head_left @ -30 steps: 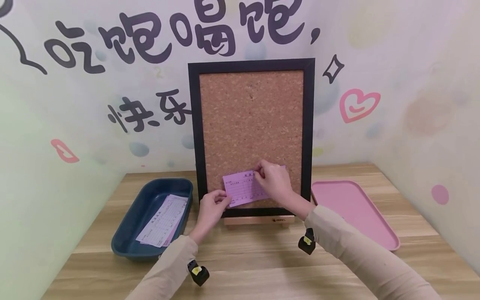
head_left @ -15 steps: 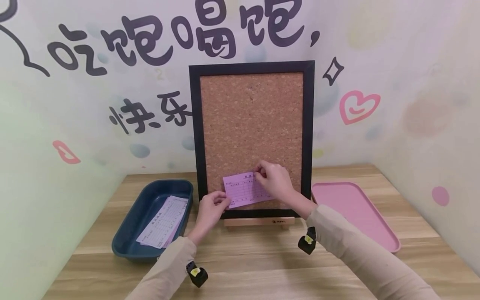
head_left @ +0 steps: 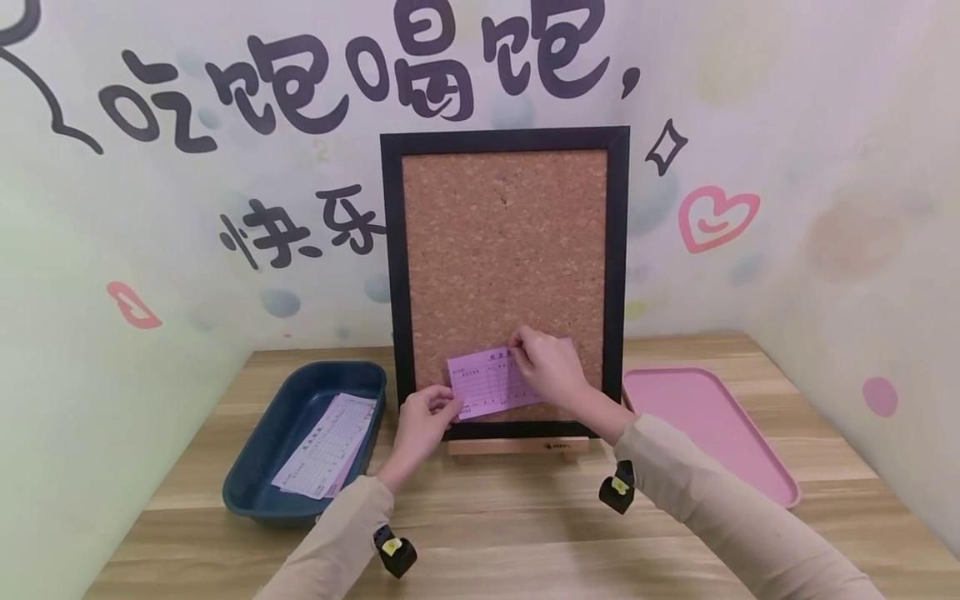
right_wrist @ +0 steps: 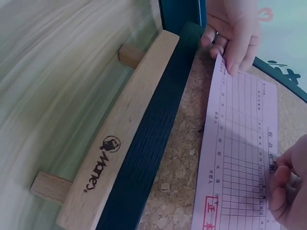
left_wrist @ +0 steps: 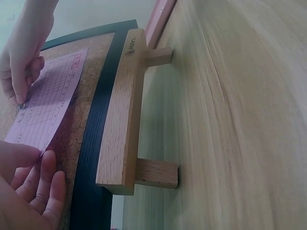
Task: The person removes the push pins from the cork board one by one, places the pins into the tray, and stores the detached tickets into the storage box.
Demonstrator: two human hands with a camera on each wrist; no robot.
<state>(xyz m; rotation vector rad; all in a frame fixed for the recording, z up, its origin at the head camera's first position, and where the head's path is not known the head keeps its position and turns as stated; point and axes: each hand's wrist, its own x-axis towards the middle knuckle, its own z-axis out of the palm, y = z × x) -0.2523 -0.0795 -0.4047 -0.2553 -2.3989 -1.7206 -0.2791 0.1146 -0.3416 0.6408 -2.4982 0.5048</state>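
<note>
A purple printed receipt slip (head_left: 483, 385) lies slightly tilted against the lower part of the cork board (head_left: 504, 250). My left hand (head_left: 426, 421) pinches the slip's lower left corner between thumb and fingers, which the left wrist view shows closely. At the slip's upper edge, near the middle, my right hand (head_left: 551, 362) pinches what looks like a small pushpin (left_wrist: 21, 105), mostly hidden by the fingertips. This hand also covers much of the slip's right half in the head view. In the right wrist view the slip's lower edge stands a little off the cork.
A wooden easel foot (head_left: 517, 446) supports the black-framed board. To the left stands a blue tray (head_left: 247, 467) with more slips (head_left: 330, 442) inside. A pink tray (head_left: 697, 408) lies to the right on the wooden table (head_left: 510, 533). Behind is a patterned wall (head_left: 315, 167).
The head view has shifted a little, so the scene sits slightly lower. Both hands keep their places on the slip, with no other visible change.
</note>
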